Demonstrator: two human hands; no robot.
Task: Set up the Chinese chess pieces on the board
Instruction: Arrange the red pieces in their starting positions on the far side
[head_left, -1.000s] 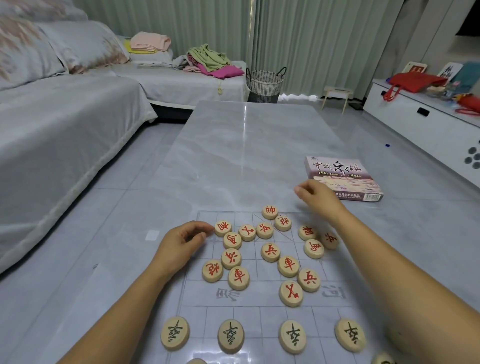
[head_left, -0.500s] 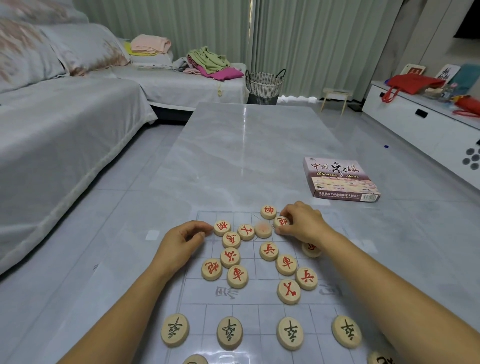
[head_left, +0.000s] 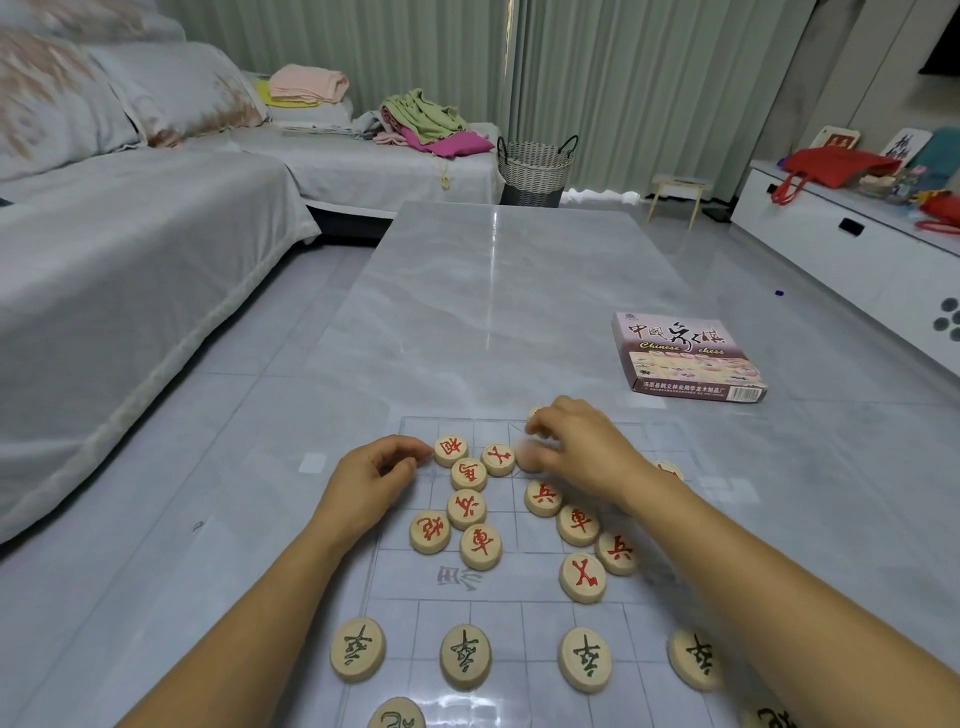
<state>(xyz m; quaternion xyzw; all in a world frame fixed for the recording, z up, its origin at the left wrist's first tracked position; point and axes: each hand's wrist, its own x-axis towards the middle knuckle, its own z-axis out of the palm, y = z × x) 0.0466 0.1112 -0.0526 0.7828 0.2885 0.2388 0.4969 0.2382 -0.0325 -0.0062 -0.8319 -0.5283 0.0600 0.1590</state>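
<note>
while your right hand (head_left: 582, 452) reaches over the far half of the board (head_left: 524, 618), its wrist covers part of one half-hidden piece (head_left: 669, 469), and its knuckles hide most of another hidden piece (head_left: 534, 414) at the far edge. its fingers curl down onto a pale blurred piece (head_left: 524, 457); you cannot tell whether they pinch it or only touch it. your left hand (head_left: 374, 478) lies at the board's left edge, fingers loosely curled and holding nothing, the index tip against the rim of the corner red piece (head_left: 451, 450).

counting that one, ten red pieces (head_left: 480, 545) lie face up in a loose crowd on the far half, several touching, so that ground is cluttered. on the near half four black pieces (head_left: 465, 656) stand in one row, apart from each other, and two cut-off pieces (head_left: 397, 714) show at the bottom of the view.

on the bench (head_left: 493, 322) one chess box (head_left: 685, 358) lies well apart from the board, to its far right. around the bench you have a sofa (head_left: 130, 260), a clothes heap (head_left: 431, 124), one basket (head_left: 535, 166), one stool (head_left: 675, 189) and a white cabinet (head_left: 831, 249) carrying a red bag (head_left: 831, 163).
</note>
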